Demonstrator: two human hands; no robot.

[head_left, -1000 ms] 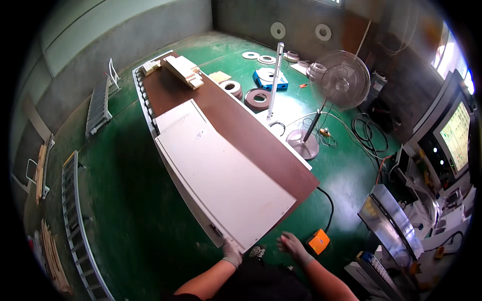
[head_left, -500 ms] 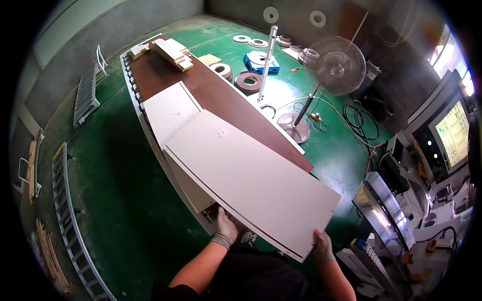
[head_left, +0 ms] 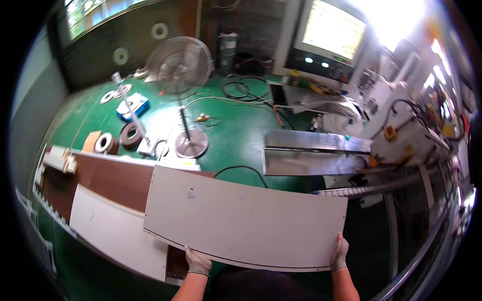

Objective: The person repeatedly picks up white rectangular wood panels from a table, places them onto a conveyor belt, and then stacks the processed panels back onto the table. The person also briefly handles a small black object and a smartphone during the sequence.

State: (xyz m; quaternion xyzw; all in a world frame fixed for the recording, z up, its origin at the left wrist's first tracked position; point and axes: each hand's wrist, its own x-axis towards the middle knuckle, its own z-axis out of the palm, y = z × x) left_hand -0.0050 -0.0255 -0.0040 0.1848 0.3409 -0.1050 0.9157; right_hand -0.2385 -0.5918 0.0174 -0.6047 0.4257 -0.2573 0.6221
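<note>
A long white board (head_left: 241, 215) is held up in front of me, its long near edge marked by a dark groove. My left hand (head_left: 197, 261), gloved, grips that near edge toward the left, with part of the fingers hidden by the board. Around the board's right end my gloved right hand (head_left: 340, 249) is closed, thumb on top. A second white board (head_left: 115, 231) lies on the brown-topped roller table (head_left: 120, 173), partly under the held board's left end. A small label shows on the held board.
Strips of wood (head_left: 60, 159) sit at the table's far left end. Behind stand a pedestal fan (head_left: 181, 65) and edge-band rolls (head_left: 106, 144). To the right is a machine with a screen (head_left: 334, 29), a metal chute (head_left: 316, 161) and a roller rail (head_left: 371, 188). Cables (head_left: 246, 88) cross the green floor.
My view has swung right toward the machine. Both hands have turned the held board, its right end now nearer the roller rail and the lower board more uncovered.
</note>
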